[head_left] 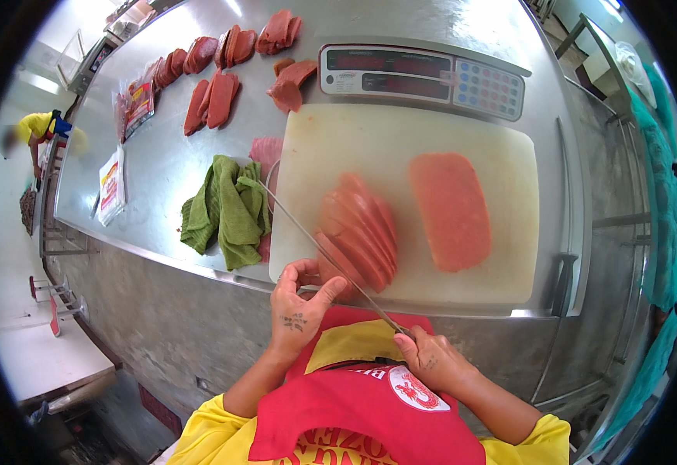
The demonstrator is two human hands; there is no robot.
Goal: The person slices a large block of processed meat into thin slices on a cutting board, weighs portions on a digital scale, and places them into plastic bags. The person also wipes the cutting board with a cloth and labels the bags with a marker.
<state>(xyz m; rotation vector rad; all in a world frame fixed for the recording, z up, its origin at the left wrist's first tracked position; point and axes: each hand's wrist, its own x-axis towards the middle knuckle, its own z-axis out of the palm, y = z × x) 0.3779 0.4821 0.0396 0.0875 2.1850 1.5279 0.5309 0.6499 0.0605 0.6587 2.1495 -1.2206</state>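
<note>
**Slicing a red fish loin on the white board**

The white rectangular plastic cutting board (400, 147) lies on the stainless steel tabletop (168, 167). On the board's near left part sits a pinkish-red block of raw fish, cut into overlapping slices (358, 229). The left hand (299, 306) rests at the board's near edge, its fingers curled and touching the near end of the sliced block. The right hand (431, 360), off the board's near edge, has its fingers closed around the handle of a long thin-bladed knife (315, 240), whose blade runs across the slices toward the board's left edge. A flat orange-pink fish slab (451, 209) lies on the board's right half. A crumpled green cloth (226, 209) lies just left of the board, a grey digital scale (423, 77) just behind it, and more red fish pieces (214, 101) farther back to the left
</note>
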